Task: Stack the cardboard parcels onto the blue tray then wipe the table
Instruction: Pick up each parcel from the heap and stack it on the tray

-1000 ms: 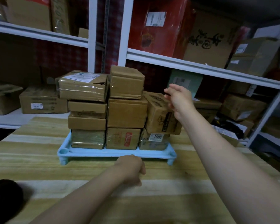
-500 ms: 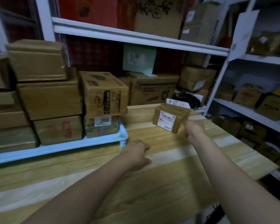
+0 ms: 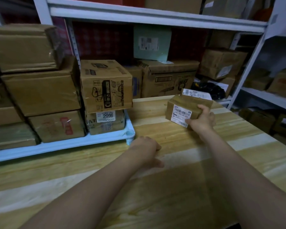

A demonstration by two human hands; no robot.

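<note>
The right hand (image 3: 202,120) clamps a small brown cardboard parcel with a white label (image 3: 184,109) near the far edge of the striped wooden desk (image 3: 172,187). A stretch of desk separates it from the pale blue plastic tray (image 3: 73,144). The left hand (image 3: 145,148) rests loosely curled, holding nothing, beside the tray's corner. The tray's stacked, tape-glossed cardboard boxes (image 3: 45,91) are cut off at the left.

We see a wooden table (image 3: 238,129) banded in pale and darker stripes. On its left part the blue tray (image 3: 56,145) stands on short legs. The left hand (image 3: 145,147) rests on the boards just beside the tray's near corner leg.
</note>
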